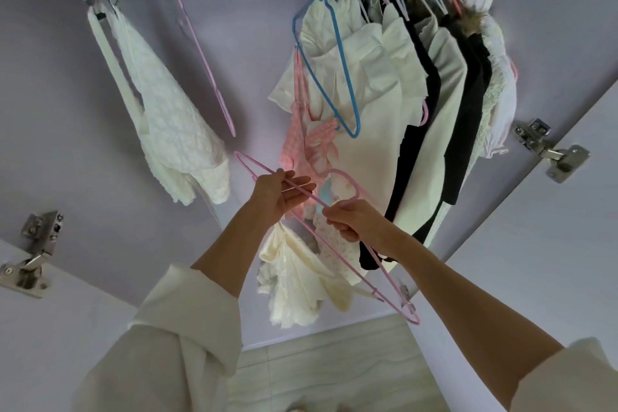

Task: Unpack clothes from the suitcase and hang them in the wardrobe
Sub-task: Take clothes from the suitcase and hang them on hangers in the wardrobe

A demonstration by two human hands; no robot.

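Sleeves nearest the lens: both forearms reach up into the wardrobe. Left hand [279,196] pinches the pink hanger [337,221] near its upper-left end, fingers curled on the wire. Right hand [351,221] grips the same hanger further along, w/ its hook looping just above. Hanger's long axis runs diagonal, upper left down to lower right, its far corner past the right wrist & nearest the camera. Cream garment [301,281] hangs off it, below & between the hands.

Left to right up top: white textured top [174,124] on clips, an empty pink hanger [200,53], an empty blue hanger [329,67], then a packed row of cream & black clothes [434,84]. Rail mostly out of frame.

Key relation: free gap on the rail prob. lies above-left of the hands, between the empty pink hanger & the blue one, so the hook needs raising & the hanger turning edge-on to the row. Left hand is nearer that gap. Suitcase not in view.
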